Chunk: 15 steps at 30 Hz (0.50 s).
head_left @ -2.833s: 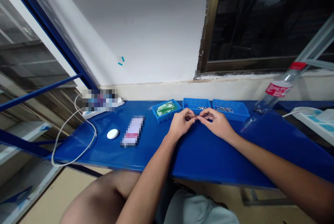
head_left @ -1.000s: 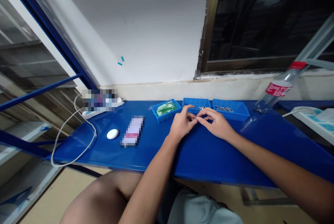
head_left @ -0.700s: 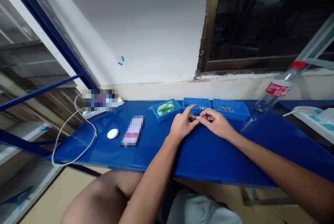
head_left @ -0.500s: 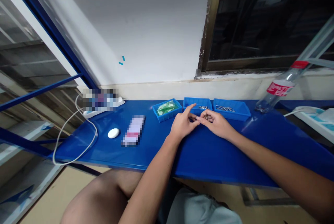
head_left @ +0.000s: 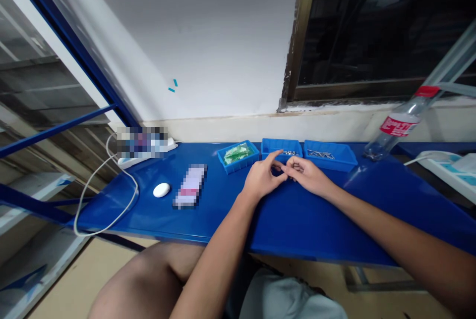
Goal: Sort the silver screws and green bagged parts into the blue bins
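My left hand (head_left: 261, 178) and my right hand (head_left: 304, 174) meet fingertip to fingertip above the blue table (head_left: 297, 225). The left thumb and a finger pinch together while its index finger points up and away. The right fingers are curled in a pinch against the left fingertips. Whatever small thing lies between them is hidden. Just behind the hands stand the middle blue bin (head_left: 268, 146), with small metal parts (head_left: 290, 152), and the right blue bin (head_left: 344, 160), with thin metal pins or screws (head_left: 320, 154). Green plastic packets (head_left: 238, 152) fill the left blue bin (head_left: 230, 166).
Left of my arms lie a blurred-out phone-like slab (head_left: 190, 185) and a white oval case (head_left: 161, 190). A white cable (head_left: 78, 210) loops over the table's left edge from a power strip (head_left: 148, 154). A plastic bottle (head_left: 397, 123) stands at right, near another power strip (head_left: 451, 168).
My hands stay almost in place. The left index finger and thumb have shifted slightly to the right, and the fingertips of both hands have moved a little against each other.
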### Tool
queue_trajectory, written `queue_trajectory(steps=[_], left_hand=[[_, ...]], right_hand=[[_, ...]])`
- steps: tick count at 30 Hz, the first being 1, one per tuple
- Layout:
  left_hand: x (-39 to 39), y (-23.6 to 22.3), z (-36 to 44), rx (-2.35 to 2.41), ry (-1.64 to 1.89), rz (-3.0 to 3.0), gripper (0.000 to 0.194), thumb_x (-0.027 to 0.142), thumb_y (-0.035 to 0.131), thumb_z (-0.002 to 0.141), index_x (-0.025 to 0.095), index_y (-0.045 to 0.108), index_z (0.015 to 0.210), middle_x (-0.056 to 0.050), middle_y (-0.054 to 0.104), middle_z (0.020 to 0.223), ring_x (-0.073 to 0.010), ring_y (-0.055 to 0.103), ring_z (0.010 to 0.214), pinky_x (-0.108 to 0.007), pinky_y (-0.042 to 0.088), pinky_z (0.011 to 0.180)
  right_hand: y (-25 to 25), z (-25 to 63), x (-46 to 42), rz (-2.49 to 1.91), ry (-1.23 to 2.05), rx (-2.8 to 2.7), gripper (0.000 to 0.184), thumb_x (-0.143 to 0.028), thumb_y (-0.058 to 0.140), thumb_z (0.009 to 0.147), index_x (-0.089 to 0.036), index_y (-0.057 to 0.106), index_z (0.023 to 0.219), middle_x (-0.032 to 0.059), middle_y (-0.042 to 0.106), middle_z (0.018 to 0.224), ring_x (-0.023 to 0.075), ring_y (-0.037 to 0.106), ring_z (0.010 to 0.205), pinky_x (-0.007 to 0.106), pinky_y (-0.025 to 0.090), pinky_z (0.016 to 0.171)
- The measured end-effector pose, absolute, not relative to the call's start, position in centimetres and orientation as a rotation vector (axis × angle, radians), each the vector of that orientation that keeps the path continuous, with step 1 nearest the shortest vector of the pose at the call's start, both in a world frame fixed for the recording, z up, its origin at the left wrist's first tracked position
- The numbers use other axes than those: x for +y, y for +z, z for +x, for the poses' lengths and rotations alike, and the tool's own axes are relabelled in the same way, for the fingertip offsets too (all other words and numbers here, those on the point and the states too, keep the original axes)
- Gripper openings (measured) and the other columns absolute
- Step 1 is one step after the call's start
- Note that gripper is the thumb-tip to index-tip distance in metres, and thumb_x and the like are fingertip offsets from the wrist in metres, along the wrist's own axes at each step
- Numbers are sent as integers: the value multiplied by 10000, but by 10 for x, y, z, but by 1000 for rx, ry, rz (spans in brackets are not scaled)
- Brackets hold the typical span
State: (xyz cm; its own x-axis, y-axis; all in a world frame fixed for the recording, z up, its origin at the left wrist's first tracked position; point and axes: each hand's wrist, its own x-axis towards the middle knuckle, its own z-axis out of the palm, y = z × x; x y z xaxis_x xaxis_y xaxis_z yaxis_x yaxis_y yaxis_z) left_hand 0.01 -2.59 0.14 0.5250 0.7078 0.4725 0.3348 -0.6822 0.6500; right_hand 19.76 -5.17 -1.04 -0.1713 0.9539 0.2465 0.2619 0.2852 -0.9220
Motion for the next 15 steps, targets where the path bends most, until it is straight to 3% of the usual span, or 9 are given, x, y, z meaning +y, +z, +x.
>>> queue_trajectory(steps=[7,15], left_hand=[[-24,1,0,897,1034,2201,505,233,628,964,220,538,1461,-35,819,1041,-196,778,892,-297,594,854],[-17,-1,0,848,1210,1974,346,275,644,987,181,648,1320,-56,789,1006,-169,750,872,-284,585,830]], right_hand=[[-16,201,-48,-1139,855,-1560,369,-598,656,933,-230,657,946,43,718,866,186,644,727,321,542,659],[-18,200,-49,-1185,971,-1572,416,-600,713,880,-200,745,989,85,763,907,219,703,794,307,544,599]])
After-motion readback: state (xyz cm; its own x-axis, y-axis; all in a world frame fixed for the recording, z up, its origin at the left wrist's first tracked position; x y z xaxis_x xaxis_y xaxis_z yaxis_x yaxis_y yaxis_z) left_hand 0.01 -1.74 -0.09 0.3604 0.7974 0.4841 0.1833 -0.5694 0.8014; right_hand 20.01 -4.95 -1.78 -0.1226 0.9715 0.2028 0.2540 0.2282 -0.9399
